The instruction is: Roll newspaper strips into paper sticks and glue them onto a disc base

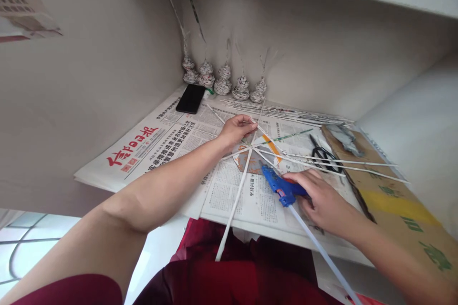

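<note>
Pinning the crossed white rolled-newspaper spokes (250, 150) flat, left hand (236, 128) pressed with closed fingers; right hand (322, 200) gripped the blue plastic glue gun (281, 187) beside them — spokes probably light, springy; best held at the crossing.

Both forearms are bare from elbow to wrist, with no watch, ring or bracelet on the left hand (236, 128) or the right hand (324, 205). A dark red garment (229, 281) covers the lap and the left upper arm
</note>
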`<state>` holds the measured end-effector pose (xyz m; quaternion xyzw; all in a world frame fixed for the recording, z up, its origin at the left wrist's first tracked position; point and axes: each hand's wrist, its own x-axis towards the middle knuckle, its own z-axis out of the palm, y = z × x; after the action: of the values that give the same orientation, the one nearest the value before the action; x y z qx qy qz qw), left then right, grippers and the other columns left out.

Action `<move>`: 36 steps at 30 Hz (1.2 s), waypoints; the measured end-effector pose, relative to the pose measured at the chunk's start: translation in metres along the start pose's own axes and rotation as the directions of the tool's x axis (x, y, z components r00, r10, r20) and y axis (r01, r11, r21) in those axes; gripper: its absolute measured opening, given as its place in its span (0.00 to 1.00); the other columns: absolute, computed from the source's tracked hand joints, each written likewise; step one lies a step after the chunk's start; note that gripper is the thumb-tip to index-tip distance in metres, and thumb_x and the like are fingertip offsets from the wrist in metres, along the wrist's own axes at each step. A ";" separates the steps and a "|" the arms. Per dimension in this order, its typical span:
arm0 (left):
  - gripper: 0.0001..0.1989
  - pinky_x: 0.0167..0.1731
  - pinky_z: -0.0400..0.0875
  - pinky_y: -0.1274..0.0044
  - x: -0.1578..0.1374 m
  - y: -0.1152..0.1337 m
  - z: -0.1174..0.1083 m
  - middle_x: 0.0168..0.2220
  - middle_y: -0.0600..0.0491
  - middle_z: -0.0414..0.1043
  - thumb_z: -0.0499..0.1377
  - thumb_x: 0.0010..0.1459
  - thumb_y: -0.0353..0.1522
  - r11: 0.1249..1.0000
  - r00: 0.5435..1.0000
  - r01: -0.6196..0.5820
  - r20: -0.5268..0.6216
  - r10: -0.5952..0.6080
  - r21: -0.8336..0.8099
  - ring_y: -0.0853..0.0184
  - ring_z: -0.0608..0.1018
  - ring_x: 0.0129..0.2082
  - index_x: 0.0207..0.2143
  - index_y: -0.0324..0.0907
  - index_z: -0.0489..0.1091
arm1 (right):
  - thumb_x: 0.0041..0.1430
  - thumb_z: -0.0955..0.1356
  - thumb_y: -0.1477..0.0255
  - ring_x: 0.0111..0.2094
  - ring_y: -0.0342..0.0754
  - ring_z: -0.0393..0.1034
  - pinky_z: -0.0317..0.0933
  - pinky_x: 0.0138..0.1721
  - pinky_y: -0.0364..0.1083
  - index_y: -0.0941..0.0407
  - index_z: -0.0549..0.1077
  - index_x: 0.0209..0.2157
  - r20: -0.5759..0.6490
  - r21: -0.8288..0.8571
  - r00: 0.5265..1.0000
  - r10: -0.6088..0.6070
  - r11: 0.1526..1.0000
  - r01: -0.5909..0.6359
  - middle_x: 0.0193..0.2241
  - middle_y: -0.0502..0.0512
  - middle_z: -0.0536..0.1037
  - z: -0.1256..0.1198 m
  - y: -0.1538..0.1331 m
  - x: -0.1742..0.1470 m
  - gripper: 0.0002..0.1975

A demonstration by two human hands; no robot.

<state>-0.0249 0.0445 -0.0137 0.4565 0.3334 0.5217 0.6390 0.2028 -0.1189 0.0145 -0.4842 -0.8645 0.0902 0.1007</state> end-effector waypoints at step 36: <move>0.15 0.39 0.67 0.76 -0.004 0.002 0.005 0.29 0.55 0.72 0.69 0.39 0.35 0.986 0.966 -0.160 0.200 0.166 -0.045 0.72 0.73 0.31 0.28 0.37 0.70 | 0.57 0.68 0.67 0.43 0.49 0.72 0.64 0.47 0.50 0.54 0.69 0.41 -0.327 0.564 0.919 0.219 0.826 0.003 0.41 0.56 0.77 -0.005 -0.001 0.118 0.11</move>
<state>-0.0225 0.0391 -0.0101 0.5239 0.2201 0.5280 0.6310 0.1432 -0.0186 0.0298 -0.4912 -0.7357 0.2473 0.3954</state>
